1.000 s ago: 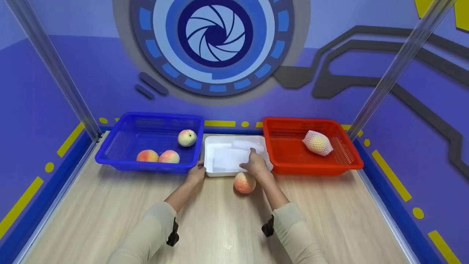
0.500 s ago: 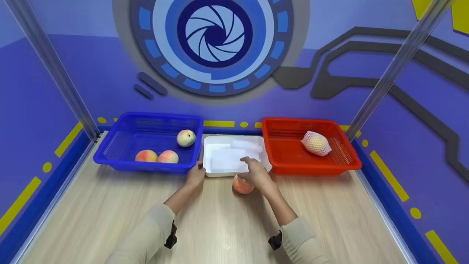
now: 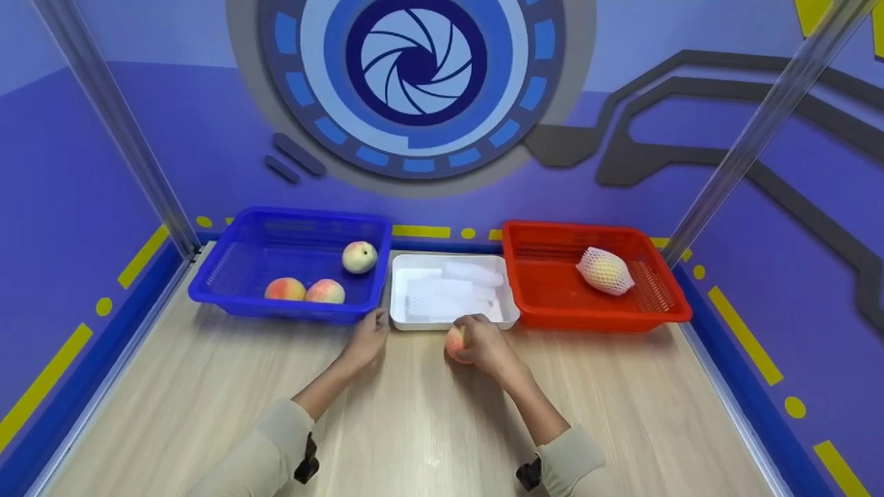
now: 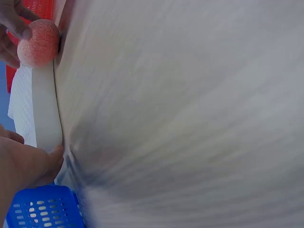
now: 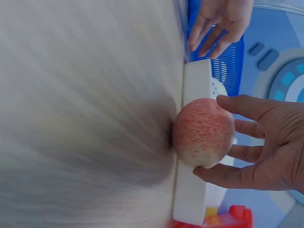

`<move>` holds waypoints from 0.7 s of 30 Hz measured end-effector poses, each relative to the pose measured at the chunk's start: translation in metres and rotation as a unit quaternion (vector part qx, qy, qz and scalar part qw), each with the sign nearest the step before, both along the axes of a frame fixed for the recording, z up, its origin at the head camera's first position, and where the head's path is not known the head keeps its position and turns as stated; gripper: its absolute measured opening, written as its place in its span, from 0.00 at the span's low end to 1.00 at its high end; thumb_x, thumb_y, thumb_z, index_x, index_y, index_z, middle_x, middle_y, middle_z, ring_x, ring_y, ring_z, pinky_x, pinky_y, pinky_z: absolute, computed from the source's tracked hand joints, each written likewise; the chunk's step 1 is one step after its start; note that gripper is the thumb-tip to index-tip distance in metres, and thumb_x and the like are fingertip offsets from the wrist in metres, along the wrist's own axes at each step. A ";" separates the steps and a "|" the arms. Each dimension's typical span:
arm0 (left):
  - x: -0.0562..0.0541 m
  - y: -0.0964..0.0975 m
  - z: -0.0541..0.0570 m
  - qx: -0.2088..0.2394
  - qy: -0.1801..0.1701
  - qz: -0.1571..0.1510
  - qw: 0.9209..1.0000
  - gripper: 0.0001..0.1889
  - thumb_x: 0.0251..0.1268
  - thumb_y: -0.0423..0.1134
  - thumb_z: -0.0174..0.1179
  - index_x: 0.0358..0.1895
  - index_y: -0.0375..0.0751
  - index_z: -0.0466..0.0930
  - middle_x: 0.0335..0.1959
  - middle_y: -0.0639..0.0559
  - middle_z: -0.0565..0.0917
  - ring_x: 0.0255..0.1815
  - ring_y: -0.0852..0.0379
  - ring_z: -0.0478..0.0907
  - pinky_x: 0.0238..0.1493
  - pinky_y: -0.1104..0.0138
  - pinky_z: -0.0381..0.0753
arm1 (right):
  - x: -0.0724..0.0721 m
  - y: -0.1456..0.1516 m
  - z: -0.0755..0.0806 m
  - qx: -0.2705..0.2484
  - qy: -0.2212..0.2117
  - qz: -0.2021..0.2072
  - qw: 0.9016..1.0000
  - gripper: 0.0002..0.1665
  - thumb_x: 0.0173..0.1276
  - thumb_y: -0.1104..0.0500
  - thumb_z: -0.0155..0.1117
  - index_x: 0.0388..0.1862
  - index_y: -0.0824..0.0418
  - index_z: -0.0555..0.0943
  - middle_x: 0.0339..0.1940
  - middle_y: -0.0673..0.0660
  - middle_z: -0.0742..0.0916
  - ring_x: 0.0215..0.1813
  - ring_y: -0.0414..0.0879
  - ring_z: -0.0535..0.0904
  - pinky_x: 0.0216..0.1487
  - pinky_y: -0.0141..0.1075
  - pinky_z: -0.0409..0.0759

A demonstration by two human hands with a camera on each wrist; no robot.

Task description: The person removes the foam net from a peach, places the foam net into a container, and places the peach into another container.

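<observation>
My right hand (image 3: 487, 348) holds a red-and-cream peach (image 3: 454, 345) in front of the white tray (image 3: 421, 326). In the right wrist view, thumb and fingers spread around the upper side of the peach (image 5: 202, 133), which sits low over the table by the tray wall. White foam net sleeves (image 3: 473, 273) lie flat inside the tray. At the tray's front left corner is my left hand (image 3: 366, 339), its fingers loosely bent and holding nothing. The left wrist view has its fingertips (image 4: 58, 150) right at the tray's corner.
Left of the tray stands a blue basket (image 3: 228, 304) with three peaches (image 3: 359, 257) in it. On the right, a red basket (image 3: 587, 319) contains one peach in a foam net (image 3: 605, 270). A blue patterned wall (image 3: 173, 138) rises behind them.
My right hand has drawn back from over the foam sleeves to the peach in front of the tray and taken hold of it. The left hand has stayed near the tray's corner.
</observation>
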State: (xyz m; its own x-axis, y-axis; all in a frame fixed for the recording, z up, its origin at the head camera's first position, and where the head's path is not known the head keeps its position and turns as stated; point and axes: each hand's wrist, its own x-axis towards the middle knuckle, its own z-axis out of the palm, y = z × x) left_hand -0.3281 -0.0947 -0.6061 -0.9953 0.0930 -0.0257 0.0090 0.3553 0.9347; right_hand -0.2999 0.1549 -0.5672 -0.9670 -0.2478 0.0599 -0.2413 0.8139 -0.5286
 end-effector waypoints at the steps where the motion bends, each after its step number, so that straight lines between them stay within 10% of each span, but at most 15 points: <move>1: 0.002 -0.003 0.000 0.000 0.002 -0.005 1.000 0.24 0.76 0.29 0.45 0.71 0.20 0.62 0.70 0.24 0.67 0.72 0.31 0.65 0.72 0.46 0.66 | 0.000 0.000 -0.002 0.000 0.003 0.000 1.000 0.30 0.55 0.63 0.80 0.57 0.64 0.82 0.53 0.63 0.82 0.41 0.52 0.77 0.44 0.43 0.80; 13: 0.023 -0.057 0.003 -0.042 0.017 -0.006 0.999 0.19 0.74 0.28 0.46 0.63 0.21 0.71 0.61 0.26 0.74 0.65 0.33 0.71 0.66 0.42 0.70 | 0.001 0.001 -0.017 -0.011 0.007 0.002 1.000 0.36 0.55 0.62 0.80 0.64 0.60 0.78 0.63 0.64 0.80 0.54 0.55 0.80 0.58 0.48 0.83; 21: 0.019 -0.110 0.008 -0.032 0.001 0.074 0.997 0.17 0.76 0.28 0.43 0.60 0.19 0.71 0.56 0.25 0.76 0.58 0.35 0.74 0.61 0.45 0.73 | 0.000 0.002 -0.019 -0.017 -0.006 -0.009 1.000 0.37 0.55 0.62 0.81 0.65 0.58 0.78 0.64 0.63 0.80 0.54 0.54 0.79 0.58 0.47 0.83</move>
